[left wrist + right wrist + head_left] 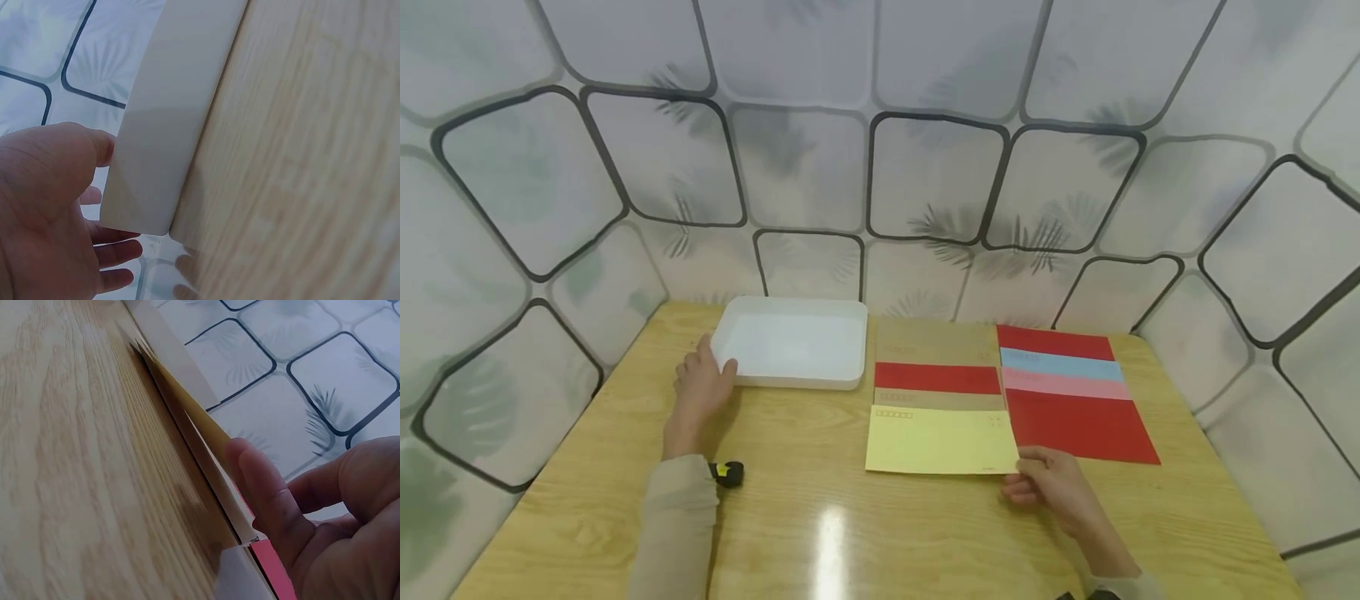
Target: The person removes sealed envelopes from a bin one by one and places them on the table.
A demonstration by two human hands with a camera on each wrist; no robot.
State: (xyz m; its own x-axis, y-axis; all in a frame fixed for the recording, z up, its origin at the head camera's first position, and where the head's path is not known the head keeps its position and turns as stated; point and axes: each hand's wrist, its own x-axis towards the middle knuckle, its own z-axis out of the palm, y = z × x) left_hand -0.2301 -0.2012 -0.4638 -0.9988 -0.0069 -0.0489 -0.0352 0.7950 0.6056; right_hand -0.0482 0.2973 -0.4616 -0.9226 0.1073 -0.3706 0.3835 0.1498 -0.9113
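Note:
In the head view my right hand (1051, 492) pinches the near right corner of a yellow envelope (940, 442) between thumb and fingers. That envelope overlaps the front of a column of brown and red envelopes; in the right wrist view its edge (181, 397) tilts up from the layer below. My left hand (702, 382) holds the near left corner of a shallow white tray (790, 385), thumb at the rim and fingers along the left side. The left wrist view shows the tray's side wall (162, 119) with the thumb against it and the other fingers past the corner.
Right of the yellow envelope lies a second overlapping column: red (1075, 425), pink (1063, 383), light blue (1060, 363) and another red at the back. A brown envelope (932, 340) lies behind the yellow one. A patterned wall covering (808, 167) surrounds the wooden table (790, 517).

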